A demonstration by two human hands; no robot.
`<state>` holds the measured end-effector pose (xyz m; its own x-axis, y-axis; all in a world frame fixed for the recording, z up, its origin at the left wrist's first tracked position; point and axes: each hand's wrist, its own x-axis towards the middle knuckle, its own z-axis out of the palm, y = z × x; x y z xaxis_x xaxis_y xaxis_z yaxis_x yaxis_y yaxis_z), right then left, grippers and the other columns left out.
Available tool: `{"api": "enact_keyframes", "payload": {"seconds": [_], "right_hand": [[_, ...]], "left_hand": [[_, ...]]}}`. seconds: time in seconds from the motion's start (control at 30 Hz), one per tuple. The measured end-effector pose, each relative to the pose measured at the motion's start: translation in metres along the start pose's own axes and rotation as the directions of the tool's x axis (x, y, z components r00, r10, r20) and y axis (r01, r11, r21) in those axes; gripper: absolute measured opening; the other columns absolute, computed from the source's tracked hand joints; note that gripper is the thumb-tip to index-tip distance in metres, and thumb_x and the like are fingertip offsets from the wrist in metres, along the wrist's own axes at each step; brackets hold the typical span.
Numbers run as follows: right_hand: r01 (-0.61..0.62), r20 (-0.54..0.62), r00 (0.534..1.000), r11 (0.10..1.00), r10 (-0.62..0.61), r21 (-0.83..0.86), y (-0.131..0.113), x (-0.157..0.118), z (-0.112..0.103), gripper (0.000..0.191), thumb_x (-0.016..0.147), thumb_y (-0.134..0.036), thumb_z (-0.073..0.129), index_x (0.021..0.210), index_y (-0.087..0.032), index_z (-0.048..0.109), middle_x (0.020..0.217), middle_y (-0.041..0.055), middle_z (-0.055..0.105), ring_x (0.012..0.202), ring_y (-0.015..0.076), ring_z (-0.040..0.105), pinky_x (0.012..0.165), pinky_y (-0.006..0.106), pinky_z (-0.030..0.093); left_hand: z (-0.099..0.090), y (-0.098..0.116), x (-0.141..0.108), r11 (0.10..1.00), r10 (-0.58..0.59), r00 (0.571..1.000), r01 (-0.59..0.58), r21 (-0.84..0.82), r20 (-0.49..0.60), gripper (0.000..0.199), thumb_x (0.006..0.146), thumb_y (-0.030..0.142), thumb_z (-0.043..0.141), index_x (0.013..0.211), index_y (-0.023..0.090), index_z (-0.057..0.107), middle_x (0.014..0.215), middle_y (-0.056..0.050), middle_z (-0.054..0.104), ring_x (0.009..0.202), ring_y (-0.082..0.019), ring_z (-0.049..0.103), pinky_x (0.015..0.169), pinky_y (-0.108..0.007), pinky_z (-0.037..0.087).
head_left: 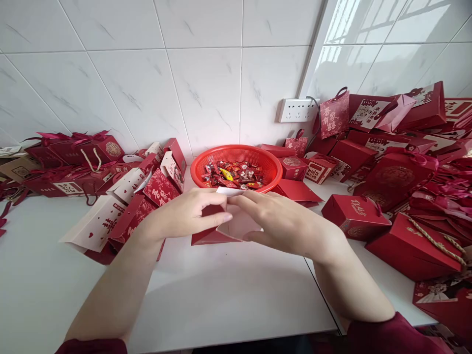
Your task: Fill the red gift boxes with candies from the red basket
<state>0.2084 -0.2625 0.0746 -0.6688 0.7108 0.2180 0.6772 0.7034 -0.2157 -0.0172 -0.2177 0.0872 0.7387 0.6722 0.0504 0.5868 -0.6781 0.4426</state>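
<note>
Both hands are at a red paper box (212, 237) with a pale inside, lying on the white table in front of a red plastic basket (275, 168). My left hand (190, 211) is on the box's left side, fingers bent over its upper edge, thumb pointing right. From the right, my right hand (282, 223) reaches over the box, its fingers on the upper edge and its thumb near the opening. The hands nearly meet at a white flap (228, 191). Wrapped candies (239, 173), one of them yellow, lie in the basket behind.
Red and white gift boxes (99, 221) stand at the left, with ribboned boxes (73, 152) behind them. Many red boxes (409, 172) are piled at the right. A power strip (298, 110) is on the tiled wall (206, 88). A seam crosses the table (236, 295) at right.
</note>
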Motion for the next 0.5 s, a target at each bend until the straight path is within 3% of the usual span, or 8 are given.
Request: {"api": "enact_keyframes", "payload": {"seconds": [0.1, 0.2, 0.27, 0.37, 0.5], "right_hand": [[0.029, -0.005, 1.0, 0.999, -0.029, 0.014, -0.012, -0.008, 0.002, 0.048, 0.09, -0.01, 0.052, 0.137, -0.019, 0.047, 0.125, 0.0115, 0.063, 0.11, 0.0275, 0.062, 0.082, 0.038, 0.052], [0.041, -0.01, 0.999, 0.999, -0.041, 0.014, -0.017, -0.018, 0.004, 0.051, 0.09, -0.004, 0.044, 0.138, -0.02, 0.045, 0.114, 0.0097, 0.068, 0.092, 0.023, 0.068, 0.069, 0.031, 0.051], [0.032, -0.016, 0.999, 0.999, -0.032, -0.023, -0.017, -0.022, 0.005, 0.056, 0.087, 0.0, 0.043, 0.14, -0.018, 0.042, 0.107, 0.0091, 0.07, 0.081, 0.0214, 0.068, 0.062, 0.03, 0.048], [-0.022, -0.055, 0.998, 0.995, 0.017, -0.094, -0.011, -0.022, 0.006, 0.063, 0.083, 0.003, 0.042, 0.142, -0.018, 0.039, 0.112, 0.0105, 0.069, 0.083, 0.0218, 0.069, 0.063, 0.03, 0.049], [-0.077, -0.079, 0.994, 0.993, 0.069, -0.094, -0.001, -0.016, 0.003, 0.054, 0.089, -0.006, 0.046, 0.141, -0.016, 0.041, 0.117, 0.0133, 0.067, 0.093, 0.0241, 0.068, 0.07, 0.033, 0.052]], "left_hand": [[-0.011, 0.004, -0.012, 0.998, -0.01, 0.99, 0.001, 0.064, 0.139, 0.014, 0.084, 0.034, 0.062, 0.078, 0.025, 0.071, 0.08, 0.002, 0.068, 0.075, -0.016, 0.061, 0.066, -0.024, 0.043], [-0.02, 0.005, -0.02, 0.999, 0.014, 0.982, -0.023, 0.046, 0.19, 0.018, 0.084, 0.029, 0.061, 0.097, 0.031, 0.073, 0.091, 0.003, 0.071, 0.083, -0.018, 0.065, 0.075, -0.025, 0.047], [-0.02, 0.003, -0.021, 0.999, 0.04, 0.983, -0.044, 0.019, 0.177, 0.036, 0.085, 0.029, 0.061, 0.12, 0.036, 0.066, 0.111, 0.002, 0.07, 0.099, -0.021, 0.065, 0.088, -0.028, 0.048], [-0.011, -0.002, -0.016, 1.0, 0.022, 0.992, -0.022, -0.001, 0.121, 0.056, 0.085, 0.03, 0.063, 0.139, 0.038, 0.05, 0.135, 0.001, 0.058, 0.122, -0.024, 0.056, 0.102, -0.031, 0.044], [0.0, -0.009, -0.007, 0.995, -0.069, 0.997, 0.072, -0.063, 0.045, 0.066, 0.082, 0.035, 0.066, 0.143, 0.036, 0.041, 0.143, -0.003, 0.051, 0.115, -0.023, 0.06, 0.09, -0.029, 0.05]]}}
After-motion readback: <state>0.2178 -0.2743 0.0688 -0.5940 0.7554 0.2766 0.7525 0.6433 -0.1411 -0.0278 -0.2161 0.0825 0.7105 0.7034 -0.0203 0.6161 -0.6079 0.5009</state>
